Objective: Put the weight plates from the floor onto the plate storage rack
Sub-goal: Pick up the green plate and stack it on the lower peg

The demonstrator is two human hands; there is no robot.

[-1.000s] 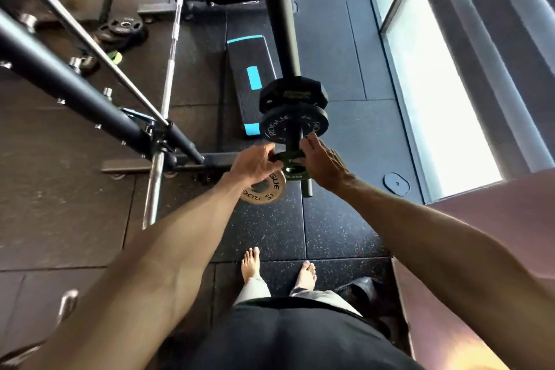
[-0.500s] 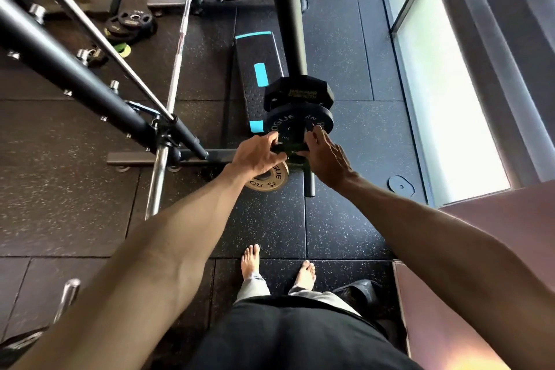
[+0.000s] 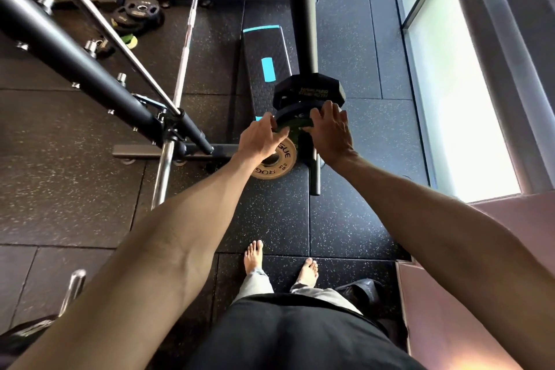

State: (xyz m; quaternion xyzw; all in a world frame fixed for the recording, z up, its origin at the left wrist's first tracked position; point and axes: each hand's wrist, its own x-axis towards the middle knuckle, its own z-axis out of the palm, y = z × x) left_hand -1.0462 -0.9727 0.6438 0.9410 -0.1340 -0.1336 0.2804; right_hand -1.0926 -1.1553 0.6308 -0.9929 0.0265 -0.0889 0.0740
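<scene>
Green plate (image 3: 295,129), small and dark-edged, is sitting against the black Rogue plate (image 3: 295,114) on the storage rack's peg, held between both hands. Left hand (image 3: 260,137) is curling its fingers onto the green plate's left edge; right hand (image 3: 330,132) is lying with fingers extended and close together over the right side of the green and black plates, pressing rather than pinching. Compared with half a second ago, both hands are sitting higher on the stack and are covering most of the black plate's lettering, which was readable then. Behind the black plate, a thicker angular plate (image 3: 309,90) is occupying the same peg on the rack post (image 3: 304,36). Below the left hand, a tan Rogue plate (image 3: 277,164) is partly hidden, as before. Further out, a step bench (image 3: 265,63) is lying on the floor, and loose plates (image 3: 136,16) are lying on the floor at far left, near a barbell (image 3: 186,48).
</scene>
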